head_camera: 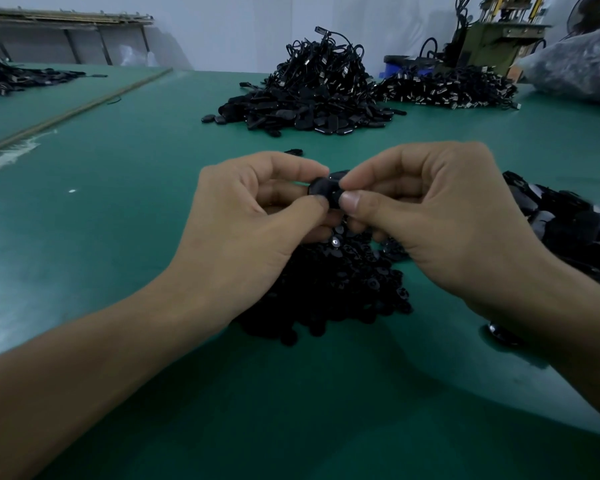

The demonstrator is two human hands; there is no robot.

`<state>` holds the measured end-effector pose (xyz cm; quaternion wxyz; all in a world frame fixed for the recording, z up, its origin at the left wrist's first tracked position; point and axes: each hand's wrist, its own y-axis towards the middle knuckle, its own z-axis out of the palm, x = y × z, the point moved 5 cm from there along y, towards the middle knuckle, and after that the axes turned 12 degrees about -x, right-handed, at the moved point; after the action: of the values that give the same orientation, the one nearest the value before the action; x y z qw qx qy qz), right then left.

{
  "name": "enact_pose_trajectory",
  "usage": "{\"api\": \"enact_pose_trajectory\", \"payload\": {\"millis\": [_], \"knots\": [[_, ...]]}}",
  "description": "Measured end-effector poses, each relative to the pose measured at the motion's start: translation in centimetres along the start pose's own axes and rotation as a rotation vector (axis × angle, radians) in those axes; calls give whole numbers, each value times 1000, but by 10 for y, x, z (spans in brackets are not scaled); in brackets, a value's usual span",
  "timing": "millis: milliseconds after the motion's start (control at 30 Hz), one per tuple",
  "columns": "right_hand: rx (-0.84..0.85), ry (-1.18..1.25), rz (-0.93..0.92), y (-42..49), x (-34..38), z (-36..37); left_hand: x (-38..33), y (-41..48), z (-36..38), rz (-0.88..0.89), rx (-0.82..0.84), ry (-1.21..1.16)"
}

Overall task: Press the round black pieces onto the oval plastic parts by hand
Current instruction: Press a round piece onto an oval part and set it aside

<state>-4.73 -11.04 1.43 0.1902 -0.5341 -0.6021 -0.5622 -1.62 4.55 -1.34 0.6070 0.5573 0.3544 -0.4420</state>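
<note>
Table: green mat (118, 237), pale wall behind.
Left hand (253, 230): thumb and forefinger curled, pinching a black oval part (326, 190) above the table.
Right hand (430, 220): pinches the same part from the other side.
Round black pieces (336, 282): heaped beneath both hands.
Oval parts heap (561, 220): at right.
Cabled heap (312, 95): far back.
</note>
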Motion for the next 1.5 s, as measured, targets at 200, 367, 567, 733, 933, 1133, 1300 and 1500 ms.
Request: {"api": "enact_pose_trajectory", "payload": {"millis": [200,367,567,733,933,1133,1300,1500], "knots": [[0,-19,-1,0,-1,-1,-3,-2,2,56,33,51],[-8,-63,-24,0,-1,-1,-3,-2,2,101,28,163],[-31,-118,-53,-1,0,-3,-11,-5,3,252,18,328],[7,-98,-34,-2,-2,1,-19,-7,3,418,8,491],[121,-69,-19,-5,-3,10,-24,-4,0,539,7,675],[262,-6,-16,-7,-3,13,-19,1,-5,514,-9,689],[159,-119,-99,-2,-8,6,-12,6,-8,338,14,504],[116,-156,-102,4,-11,0,-7,5,-4,155,109,261]]}}
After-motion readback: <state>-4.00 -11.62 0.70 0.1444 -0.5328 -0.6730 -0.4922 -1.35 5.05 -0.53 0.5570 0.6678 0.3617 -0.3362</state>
